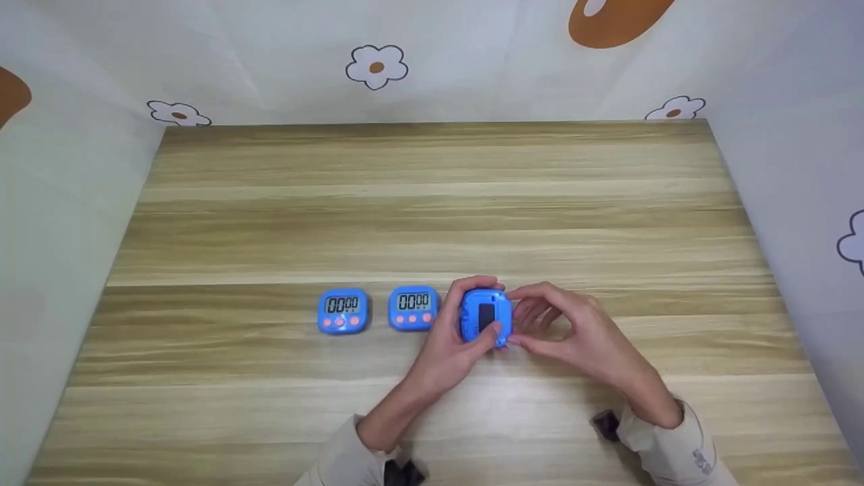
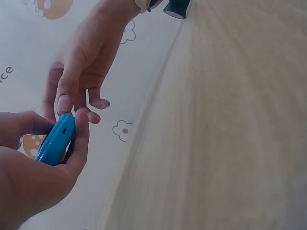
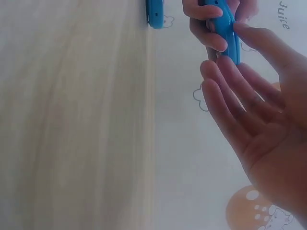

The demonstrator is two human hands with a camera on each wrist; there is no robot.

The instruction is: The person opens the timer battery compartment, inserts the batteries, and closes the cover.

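Note:
My left hand (image 1: 449, 344) grips a blue digital timer (image 1: 475, 322) by its sides, thumb across its back and fingers behind. The back faces up toward the head camera and shows a dark rectangle. At the timer's right edge, my right hand (image 1: 587, 337) has its index fingertip near the upper corner and its thumb near the lower one, pinching it. Seen edge-on in the left wrist view, the blue timer (image 2: 57, 139) lies between the left thumb and fingers. The right wrist view shows the right thumb and fingertips against the timer (image 3: 231, 40), other fingers loosely extended.
Two more blue timers lie face up to the left on the wood-grain table (image 1: 432, 216): a far-left timer (image 1: 343, 311) and a nearer timer (image 1: 410, 309) beside the left hand. Both displays read zeros above pink buttons. A flower-printed pale sheet (image 1: 270, 61) surrounds the table.

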